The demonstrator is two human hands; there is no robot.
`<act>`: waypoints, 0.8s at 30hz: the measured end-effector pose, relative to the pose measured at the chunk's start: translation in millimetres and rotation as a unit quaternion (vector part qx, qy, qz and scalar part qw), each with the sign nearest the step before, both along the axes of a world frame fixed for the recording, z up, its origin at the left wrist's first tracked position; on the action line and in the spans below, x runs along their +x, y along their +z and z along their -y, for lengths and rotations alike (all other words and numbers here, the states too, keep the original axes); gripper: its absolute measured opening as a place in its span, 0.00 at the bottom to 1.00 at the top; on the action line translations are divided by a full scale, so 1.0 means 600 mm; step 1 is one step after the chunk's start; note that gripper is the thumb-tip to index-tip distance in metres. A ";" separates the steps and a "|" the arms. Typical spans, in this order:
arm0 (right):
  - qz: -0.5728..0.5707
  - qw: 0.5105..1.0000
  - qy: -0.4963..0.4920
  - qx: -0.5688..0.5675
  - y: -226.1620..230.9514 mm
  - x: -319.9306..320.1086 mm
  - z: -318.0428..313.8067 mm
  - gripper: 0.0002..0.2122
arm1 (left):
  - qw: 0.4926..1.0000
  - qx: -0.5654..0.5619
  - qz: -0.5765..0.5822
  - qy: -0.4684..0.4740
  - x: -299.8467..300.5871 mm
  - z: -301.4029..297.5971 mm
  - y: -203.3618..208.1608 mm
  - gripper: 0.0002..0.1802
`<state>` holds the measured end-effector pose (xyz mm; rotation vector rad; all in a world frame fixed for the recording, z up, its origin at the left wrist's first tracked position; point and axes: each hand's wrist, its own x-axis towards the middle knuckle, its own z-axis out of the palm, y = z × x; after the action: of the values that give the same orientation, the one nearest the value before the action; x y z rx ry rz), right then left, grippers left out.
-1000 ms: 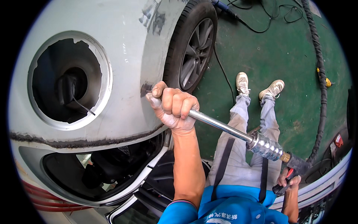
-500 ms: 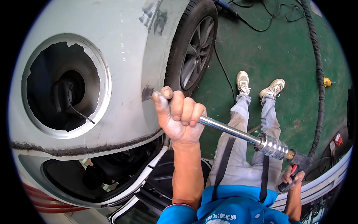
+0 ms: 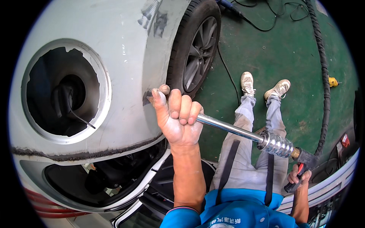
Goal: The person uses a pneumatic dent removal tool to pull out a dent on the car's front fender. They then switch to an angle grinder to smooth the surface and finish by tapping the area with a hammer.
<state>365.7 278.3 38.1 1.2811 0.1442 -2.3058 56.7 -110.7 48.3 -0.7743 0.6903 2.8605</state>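
A dent puller with a chrome shaft stretches between my two hands, slanting down to the right. My left hand is wrapped round its far-left end, thumb and index finger toward the grey car body panel. The puller's tip is hidden by my fingers, so I cannot tell if it touches the metal. A ribbed metal slide weight sits at the rear of the shaft. Behind it, my right hand closes on the black pistol grip by its red trigger.
A round, ragged-edged opening lies in the panel at left. Beyond is the wheel. A thick wrapped cable runs from the grip across the green floor. A yellow tool and thin black cords lie there.
My left hand and the shaft have shifted slightly left, toward the panel. The right hand keeps its hold on the grip, almost in the same place.
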 end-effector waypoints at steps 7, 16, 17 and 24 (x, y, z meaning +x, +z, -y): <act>-0.008 1.000 -0.021 0.002 0.006 -0.007 0.006 0.19 | 1.000 0.003 0.007 0.004 -0.009 -0.006 0.000 0.18; -0.002 0.999 -0.023 -0.031 0.001 0.000 0.002 0.25 | 1.000 -0.007 0.001 0.007 0.000 -0.009 -0.002 0.16; 0.000 0.999 -0.025 -0.026 0.000 0.003 0.003 0.27 | 1.000 -0.016 0.005 0.008 0.006 -0.018 -0.002 0.15; -0.006 0.999 -0.035 -0.015 -0.009 0.020 0.002 0.37 | 0.973 -0.124 0.152 -0.119 0.195 -0.246 -0.010 0.09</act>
<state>377.5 277.4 32.8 1.2754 0.0703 -2.3662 173.7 36.8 42.6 -1.0520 1.0264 2.4000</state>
